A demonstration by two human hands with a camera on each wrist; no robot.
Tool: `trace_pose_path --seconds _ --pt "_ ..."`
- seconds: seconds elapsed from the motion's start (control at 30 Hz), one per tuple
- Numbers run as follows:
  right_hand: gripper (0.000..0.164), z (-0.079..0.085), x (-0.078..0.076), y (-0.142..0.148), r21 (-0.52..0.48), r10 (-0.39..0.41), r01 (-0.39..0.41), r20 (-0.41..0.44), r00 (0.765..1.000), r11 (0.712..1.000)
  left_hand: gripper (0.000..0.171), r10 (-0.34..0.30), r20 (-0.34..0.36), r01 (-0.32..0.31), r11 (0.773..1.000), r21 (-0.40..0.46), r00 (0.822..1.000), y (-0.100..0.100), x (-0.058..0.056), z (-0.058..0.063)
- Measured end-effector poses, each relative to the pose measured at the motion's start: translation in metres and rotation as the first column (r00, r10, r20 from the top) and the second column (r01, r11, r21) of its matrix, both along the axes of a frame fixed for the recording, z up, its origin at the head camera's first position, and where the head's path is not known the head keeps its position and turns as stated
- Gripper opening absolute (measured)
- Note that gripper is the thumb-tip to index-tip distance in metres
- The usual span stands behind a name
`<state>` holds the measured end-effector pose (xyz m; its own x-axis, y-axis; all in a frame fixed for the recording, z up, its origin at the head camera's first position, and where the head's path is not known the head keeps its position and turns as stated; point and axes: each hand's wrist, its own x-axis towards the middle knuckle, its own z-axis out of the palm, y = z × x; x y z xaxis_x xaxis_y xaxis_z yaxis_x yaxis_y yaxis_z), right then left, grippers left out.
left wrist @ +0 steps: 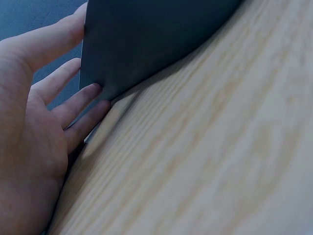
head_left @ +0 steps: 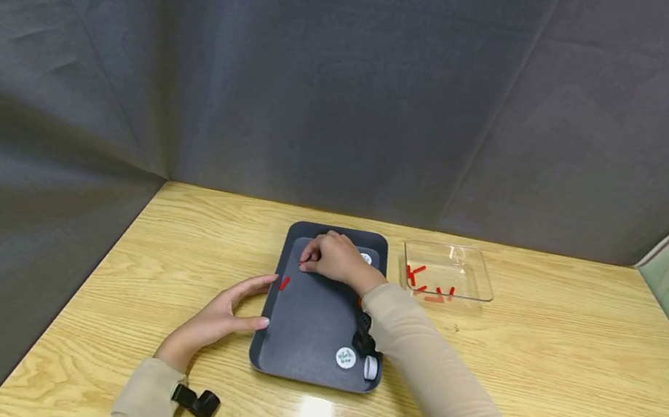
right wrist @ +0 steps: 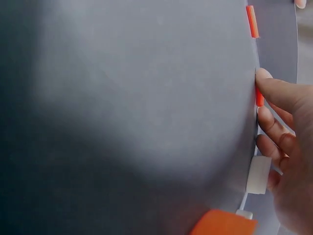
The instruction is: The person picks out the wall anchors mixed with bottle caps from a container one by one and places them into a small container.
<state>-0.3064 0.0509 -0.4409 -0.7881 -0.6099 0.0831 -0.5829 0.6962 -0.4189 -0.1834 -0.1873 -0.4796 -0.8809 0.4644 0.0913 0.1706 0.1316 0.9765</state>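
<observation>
My right hand is over the upper part of a dark grey tray. In the right wrist view its thumb and fingertips pinch a short red stick near the tray's side. A second red stick lies along the left side of the tray, closer to me. My left hand touches the tray's left rim from outside, thumb and fingers spread and fairly straight. In the left wrist view, fingertips of that hand rest against the tray's outer wall.
Right of the tray stands a clear container with several red sticks inside. White round caps lie in the tray, one flat with printing, another on its edge. An orange object is partly hidden. Grey cloth hangs behind the table.
</observation>
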Motion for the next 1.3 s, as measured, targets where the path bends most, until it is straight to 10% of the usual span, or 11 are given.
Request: trace_pose_path --seconds 0.4,0.73,1.3 --pt "0.010 0.000 0.001 0.000 -0.015 -0.018 0.018 -0.002 1.000 1.000 0.073 -0.004 0.002 0.004 1.000 -0.004 1.000 0.000 0.000 0.001" --pt "0.009 0.005 -0.002 0.005 -0.164 -0.014 0.039 0.154 0.988 0.986 0.072 -0.003 0.003 0.003 1.000 0.015 1.000 0.000 0.000 0.001" --pt "0.012 0.037 0.014 0.024 -0.262 -0.002 0.069 0.249 0.969 0.963 0.072 0.006 0.017 -0.006 1.000 0.006 1.000 -0.001 0.000 0.000"
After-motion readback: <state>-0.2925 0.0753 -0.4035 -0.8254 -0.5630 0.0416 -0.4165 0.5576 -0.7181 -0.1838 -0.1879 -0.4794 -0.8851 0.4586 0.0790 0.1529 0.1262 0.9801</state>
